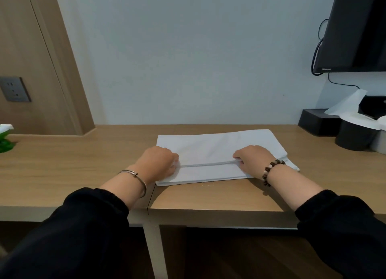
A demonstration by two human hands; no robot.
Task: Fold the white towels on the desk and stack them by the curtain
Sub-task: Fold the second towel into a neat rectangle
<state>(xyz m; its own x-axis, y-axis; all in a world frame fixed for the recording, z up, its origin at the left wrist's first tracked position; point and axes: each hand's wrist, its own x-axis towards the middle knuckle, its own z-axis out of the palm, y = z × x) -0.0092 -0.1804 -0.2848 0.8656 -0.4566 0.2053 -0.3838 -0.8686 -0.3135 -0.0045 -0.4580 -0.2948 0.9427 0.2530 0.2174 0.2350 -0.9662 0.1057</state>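
Both hands, left hand (159, 163) and right hand (253, 160), grip white towel's (211, 147) folded edge between them.

The towel (219, 151) is plain white on a light wood-grain desk (62, 170). Both sleeves (69, 232) are black. The left wrist's bangle (133, 177) is silver; the right's beads (270, 171) are dark brown with a few pale ones. The wall (188, 59) is pale grey-blue, the TV (355, 28) black, the socket (14, 88) grey.
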